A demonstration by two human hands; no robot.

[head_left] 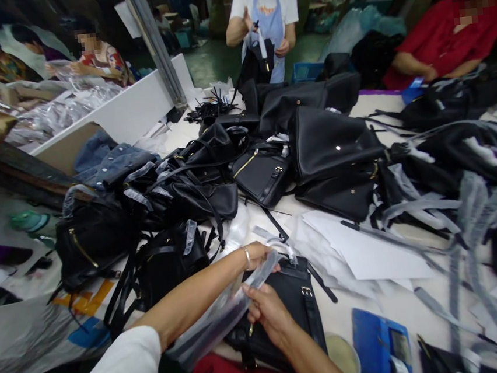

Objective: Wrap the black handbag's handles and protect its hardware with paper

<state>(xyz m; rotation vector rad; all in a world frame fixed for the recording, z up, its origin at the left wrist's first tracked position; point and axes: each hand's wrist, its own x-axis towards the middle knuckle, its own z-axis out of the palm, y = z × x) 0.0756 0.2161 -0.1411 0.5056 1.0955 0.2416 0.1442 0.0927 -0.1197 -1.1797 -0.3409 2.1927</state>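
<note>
A black bag [297, 299] with a metal buckle lies in front of me at the table's near edge. Over it, my left hand [260, 257], with a bracelet at the wrist, is closed around the upper end of a strip of clear plastic film [213, 325] beside the bag's wrapped top handle [282, 243]. My right hand [267, 311] pinches the same strip lower down, its fingers curled. From there the film slants down to the left toward my lap. Whether a strap runs inside the film I cannot tell.
Several black bags [332, 143] are heaped across the table's middle. White paper sheets [359, 240] lie right of my hands, near a blue device [378, 344] and a round tub [343, 356]. Plastic-wrapped straps [453, 260] tangle at right. A person in an apron [268, 26] stands opposite.
</note>
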